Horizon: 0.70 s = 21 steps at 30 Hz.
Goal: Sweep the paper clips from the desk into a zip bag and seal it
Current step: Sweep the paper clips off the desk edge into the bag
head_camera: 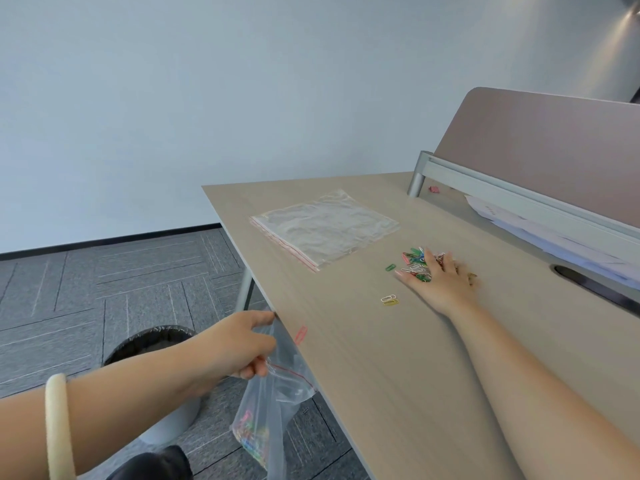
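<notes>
My left hand [242,344] grips the mouth of a clear zip bag [273,407] with a red seal line, held against the desk's left edge and hanging below it. Several coloured paper clips lie in the bag's bottom. My right hand [440,278] lies flat on the desk [398,375], fingers spread over a pile of coloured paper clips [415,259]. A green clip [390,267] lies just left of the pile. A white and a yellow clip [389,300] lie nearer me. One red clip [300,334] sits close to the desk edge by the bag.
A stack of spare clear zip bags [323,228] lies flat at the far side of the desk. A divider panel [540,150] with papers under it runs along the right. A black-lined waste bin [156,344] stands on the carpet beneath my left arm.
</notes>
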{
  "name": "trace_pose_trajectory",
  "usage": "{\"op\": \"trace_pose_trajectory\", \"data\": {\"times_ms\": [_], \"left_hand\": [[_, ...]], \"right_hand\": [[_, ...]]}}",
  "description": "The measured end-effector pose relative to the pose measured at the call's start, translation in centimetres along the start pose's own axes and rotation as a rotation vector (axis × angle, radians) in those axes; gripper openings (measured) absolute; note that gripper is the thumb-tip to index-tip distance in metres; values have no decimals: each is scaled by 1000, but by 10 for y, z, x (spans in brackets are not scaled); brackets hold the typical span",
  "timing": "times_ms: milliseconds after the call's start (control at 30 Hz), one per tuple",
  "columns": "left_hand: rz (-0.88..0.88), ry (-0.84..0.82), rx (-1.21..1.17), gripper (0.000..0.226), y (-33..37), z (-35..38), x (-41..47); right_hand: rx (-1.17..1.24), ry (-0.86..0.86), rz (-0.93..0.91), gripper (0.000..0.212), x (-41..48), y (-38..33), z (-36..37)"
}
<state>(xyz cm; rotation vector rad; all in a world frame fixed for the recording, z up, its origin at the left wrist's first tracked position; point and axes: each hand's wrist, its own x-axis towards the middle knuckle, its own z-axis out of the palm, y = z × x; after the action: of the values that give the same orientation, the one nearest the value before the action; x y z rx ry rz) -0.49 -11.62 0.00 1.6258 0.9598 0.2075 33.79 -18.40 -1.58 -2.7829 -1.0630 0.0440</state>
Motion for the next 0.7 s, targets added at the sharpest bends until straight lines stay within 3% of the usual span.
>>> {"op": "trace_pose_trajectory", "data": {"times_ms": [100,233,400,700], "left_hand": [[-8,8,6,63,0,-1,1],[-5,23,10,64,0,1,2],[-1,30,8,63,-1,2,2],[-16,28,-9,67,-7,3,0]], "right_hand": [[13,-4,-92,87,0,-1,0],[199,89,-259,50,-11,-3,1],[318,77,-428,27,-36,-10,5],[529,-104,-750,23,-99,-68,1]]}}
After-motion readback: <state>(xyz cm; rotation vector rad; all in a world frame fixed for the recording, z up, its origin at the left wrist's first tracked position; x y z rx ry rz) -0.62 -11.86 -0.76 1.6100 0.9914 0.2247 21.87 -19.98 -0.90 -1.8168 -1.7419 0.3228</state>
